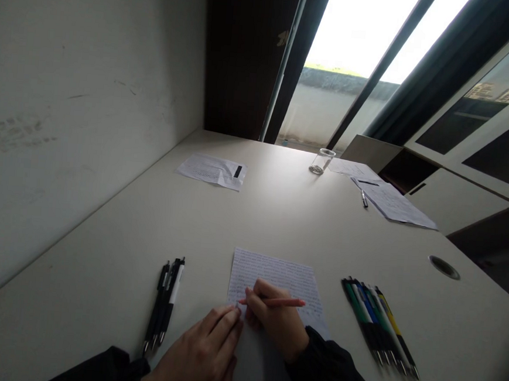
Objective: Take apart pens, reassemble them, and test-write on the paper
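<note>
My right hand [276,322] is closed around a red pen [281,302], with the tip resting on a sheet of paper [274,274] covered in small handwriting. My left hand [206,351] lies flat on the near left part of the same sheet, fingers stretched out and holding nothing. A small group of black and white pens [165,304] lies to the left of the sheet. To the right of it, a row of several green, blue, white and yellow pens [378,326] lies side by side.
Farther back on the white table [98,272] are a folded printed sheet [214,170], a small glass jar [322,160], and more papers [390,201] with a pen [364,198]. A cable hole [443,267] sits at the right. A wall runs along the left.
</note>
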Demonstrator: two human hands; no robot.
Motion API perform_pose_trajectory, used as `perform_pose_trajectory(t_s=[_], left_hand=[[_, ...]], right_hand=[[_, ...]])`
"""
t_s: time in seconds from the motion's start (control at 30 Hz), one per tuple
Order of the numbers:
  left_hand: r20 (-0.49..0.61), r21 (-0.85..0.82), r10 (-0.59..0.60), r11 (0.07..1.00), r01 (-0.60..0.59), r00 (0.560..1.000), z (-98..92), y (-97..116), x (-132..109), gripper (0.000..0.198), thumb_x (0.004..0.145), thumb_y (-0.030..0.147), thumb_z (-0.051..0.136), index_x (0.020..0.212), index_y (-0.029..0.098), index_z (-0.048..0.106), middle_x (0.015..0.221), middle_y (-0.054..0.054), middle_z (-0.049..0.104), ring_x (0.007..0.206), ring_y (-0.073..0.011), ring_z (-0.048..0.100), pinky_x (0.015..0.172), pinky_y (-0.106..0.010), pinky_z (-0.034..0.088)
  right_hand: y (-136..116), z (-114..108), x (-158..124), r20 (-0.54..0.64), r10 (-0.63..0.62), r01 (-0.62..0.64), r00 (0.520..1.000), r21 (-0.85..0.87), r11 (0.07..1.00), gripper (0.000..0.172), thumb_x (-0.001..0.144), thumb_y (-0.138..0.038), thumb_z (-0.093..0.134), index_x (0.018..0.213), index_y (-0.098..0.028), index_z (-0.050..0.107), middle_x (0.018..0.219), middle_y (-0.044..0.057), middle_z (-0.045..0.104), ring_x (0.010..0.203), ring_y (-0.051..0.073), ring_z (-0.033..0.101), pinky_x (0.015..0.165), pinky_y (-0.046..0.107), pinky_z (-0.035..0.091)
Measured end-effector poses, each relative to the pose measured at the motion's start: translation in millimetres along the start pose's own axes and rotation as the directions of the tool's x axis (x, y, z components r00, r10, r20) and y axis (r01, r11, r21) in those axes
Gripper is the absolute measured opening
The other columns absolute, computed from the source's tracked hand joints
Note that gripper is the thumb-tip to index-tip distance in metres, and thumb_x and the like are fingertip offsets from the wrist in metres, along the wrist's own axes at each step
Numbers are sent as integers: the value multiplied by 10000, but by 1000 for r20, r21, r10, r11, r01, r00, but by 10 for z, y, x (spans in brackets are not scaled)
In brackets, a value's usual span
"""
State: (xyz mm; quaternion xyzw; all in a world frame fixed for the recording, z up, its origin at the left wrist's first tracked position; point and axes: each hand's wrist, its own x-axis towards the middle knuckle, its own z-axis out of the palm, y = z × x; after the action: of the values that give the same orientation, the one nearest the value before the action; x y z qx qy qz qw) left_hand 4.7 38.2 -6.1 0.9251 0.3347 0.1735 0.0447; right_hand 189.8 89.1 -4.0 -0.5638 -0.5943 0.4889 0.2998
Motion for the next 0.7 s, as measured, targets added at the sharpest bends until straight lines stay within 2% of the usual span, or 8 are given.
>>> perform_pose_trajectory(t_s=[0.17, 0.3, 0.43, 0.57, 0.63, 0.7], left_hand=[[-5, -9, -6, 1000, 6, 1000, -10, 1, 0, 454, 841, 139, 544, 1289, 62, 557, 1309, -153, 581, 1215, -287, 515, 1029, -369, 491], [5, -14, -8, 1000, 8, 1000, -3, 7, -2, 463, 833, 120, 541, 1292, 61, 552, 1307, -154, 581, 1220, -287, 506, 1026, -370, 493], [11, -9, -4, 1000, 4, 1000, 1, 8, -5, 479, 835, 108, 531, 1313, 76, 533, 1315, -143, 577, 1222, -282, 507, 1019, -372, 499], [14, -8, 5, 1000, -5, 1000, -30, 18, 3, 475, 829, 109, 534, 1303, 91, 535, 1319, -141, 574, 1225, -279, 506, 1018, -378, 500], [20, -4, 8, 1000, -8, 1000, -47, 27, 10, 483, 815, 94, 532, 1298, 93, 535, 1316, -145, 574, 1224, -279, 508, 1016, -384, 501], [31, 5, 17, 1000, -17, 999, -53, 33, 14, 501, 801, 77, 528, 1302, 89, 527, 1315, -153, 569, 1224, -283, 508, 1011, -394, 504]], right_hand=[[-12, 9, -1, 7, 26, -26, 1000, 5, 1000, 294, 885, -320, 524, 614, -221, 470, 489, -34, 582, 413, 113, 538, 419, 204, 418], [-8, -40, 3, -22, 1, 1, 1000, 131, 991, 335, 888, -420, 545, 635, -215, 470, 529, -11, 603, 432, 118, 527, 429, 220, 416], [48, -148, 7, -200, -84, 128, 976, 220, 967, 402, 904, -495, 535, 632, -206, 474, 526, -45, 484, 475, 114, 506, 468, 226, 433], [125, -212, -21, -335, -55, 169, 941, 322, 932, 451, 907, -520, 545, 607, -212, 408, 527, -69, 384, 441, 88, 432, 433, 213, 435], [132, -231, -52, -370, -32, 183, 928, 382, 906, 402, 901, -519, 565, 674, -214, 433, 503, -85, 377, 395, 77, 383, 370, 194, 392], [107, -262, -89, -411, -17, 204, 911, 414, 887, 314, 870, -508, 621, 851, -218, 499, 512, -102, 397, 359, 70, 358, 317, 178, 354]])
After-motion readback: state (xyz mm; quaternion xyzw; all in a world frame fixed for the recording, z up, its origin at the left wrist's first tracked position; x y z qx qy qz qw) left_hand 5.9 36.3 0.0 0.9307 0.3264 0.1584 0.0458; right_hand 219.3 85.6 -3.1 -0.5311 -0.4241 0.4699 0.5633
